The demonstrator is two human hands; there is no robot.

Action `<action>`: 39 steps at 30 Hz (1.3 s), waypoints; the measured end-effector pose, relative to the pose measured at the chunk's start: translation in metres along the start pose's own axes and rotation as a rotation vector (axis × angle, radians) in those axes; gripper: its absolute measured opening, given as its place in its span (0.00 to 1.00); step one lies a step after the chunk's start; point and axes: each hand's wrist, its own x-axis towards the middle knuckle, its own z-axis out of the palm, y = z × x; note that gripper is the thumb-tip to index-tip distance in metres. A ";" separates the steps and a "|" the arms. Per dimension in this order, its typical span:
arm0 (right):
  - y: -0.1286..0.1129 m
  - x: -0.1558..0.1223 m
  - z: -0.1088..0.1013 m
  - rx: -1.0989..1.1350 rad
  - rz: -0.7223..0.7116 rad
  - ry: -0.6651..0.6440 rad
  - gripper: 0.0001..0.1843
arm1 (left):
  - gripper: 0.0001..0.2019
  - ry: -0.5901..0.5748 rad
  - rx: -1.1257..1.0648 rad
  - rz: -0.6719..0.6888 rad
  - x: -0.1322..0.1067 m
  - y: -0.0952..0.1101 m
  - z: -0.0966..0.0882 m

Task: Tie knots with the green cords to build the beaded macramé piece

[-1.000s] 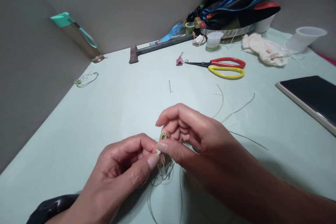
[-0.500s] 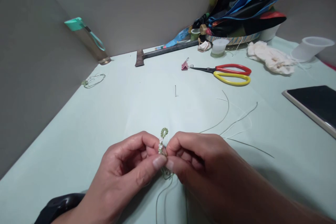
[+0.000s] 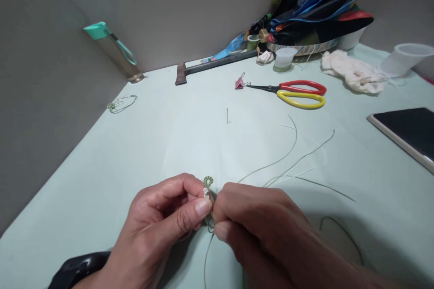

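1. While the left hand pinches a small knotted green cord piece narrowly between thumb and forefinger, the right hand curls closed on its lower end, hiding that end.
2. The piece stands upright at the fingertips of both hands, its small loop on top.
3. Loose pale cords trail across the desk beyond the right fingers; one strand drops below them.
4. Farther past the fingers lie a short pin, red-and-yellow-handled scissors beside a pink binder clip, a tablet, a crumpled cloth and, well left, a small green cord coil.
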 end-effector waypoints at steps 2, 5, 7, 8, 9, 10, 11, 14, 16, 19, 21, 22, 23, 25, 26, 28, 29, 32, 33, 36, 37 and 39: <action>-0.006 0.009 0.000 0.031 0.041 -0.018 0.10 | 0.19 -0.031 0.004 -0.039 0.002 0.000 -0.003; -0.009 0.016 -0.002 0.099 0.115 -0.049 0.10 | 0.19 -0.060 0.046 -0.041 0.003 -0.002 -0.009; -0.006 0.015 -0.005 0.158 0.175 -0.085 0.09 | 0.19 -0.071 0.081 -0.012 0.002 -0.005 -0.012; -0.004 0.013 -0.007 0.194 0.206 -0.112 0.08 | 0.18 -0.078 0.098 0.003 0.002 -0.007 -0.012; -0.002 0.011 -0.009 0.235 0.229 -0.143 0.08 | 0.17 -0.084 0.116 0.022 0.002 -0.009 -0.012; -0.001 0.010 -0.010 0.281 0.242 -0.167 0.08 | 0.17 -0.088 0.133 0.038 0.002 -0.009 -0.011; 0.001 0.008 -0.012 0.330 0.252 -0.176 0.10 | 0.16 -0.088 0.149 0.055 0.002 -0.009 -0.010; 0.003 0.008 -0.015 0.467 0.303 -0.146 0.14 | 0.17 -0.070 0.159 0.070 0.007 -0.004 -0.001; 0.003 0.009 -0.017 0.536 0.367 -0.138 0.13 | 0.18 -0.053 0.142 0.054 0.012 0.003 0.007; 0.004 0.010 -0.019 0.614 0.415 -0.176 0.14 | 0.19 -0.046 0.109 0.041 0.020 0.012 0.017; 0.005 0.011 -0.019 0.644 0.429 -0.185 0.16 | 0.20 -0.048 0.090 0.033 0.022 0.015 0.020; 0.005 0.012 -0.019 0.648 0.441 -0.182 0.17 | 0.20 -0.047 0.082 0.029 0.021 0.015 0.019; 0.006 0.012 -0.019 0.648 0.451 -0.178 0.18 | 0.20 -0.046 0.075 0.024 0.019 0.014 0.017; 0.007 0.013 -0.018 0.640 0.468 -0.178 0.19 | 0.19 -0.044 0.063 0.009 0.013 0.010 0.011; 0.007 0.013 -0.018 0.633 0.467 -0.178 0.19 | 0.19 -0.042 0.059 -0.001 0.010 0.007 0.008; 0.007 0.014 -0.018 0.618 0.461 -0.182 0.19 | 0.19 -0.041 0.052 -0.025 0.003 0.002 0.002; 0.007 0.014 -0.018 0.611 0.459 -0.186 0.18 | 0.18 -0.044 0.048 -0.036 0.001 0.000 0.000; 0.007 0.014 -0.018 0.601 0.457 -0.196 0.18 | 0.18 -0.074 0.035 -0.043 -0.001 -0.003 -0.002; 0.007 0.014 -0.018 0.599 0.458 -0.196 0.18 | 0.18 -0.077 0.031 -0.041 -0.001 -0.003 -0.001; 0.007 0.014 -0.016 0.605 0.457 -0.190 0.18 | 0.18 -0.083 0.024 -0.040 0.000 -0.003 0.001; 0.007 0.014 -0.016 0.606 0.455 -0.191 0.19 | 0.18 -0.089 0.023 -0.039 0.001 -0.003 0.001; 0.006 0.013 -0.015 0.611 0.447 -0.185 0.19 | 0.17 -0.102 0.021 -0.036 0.002 -0.003 0.000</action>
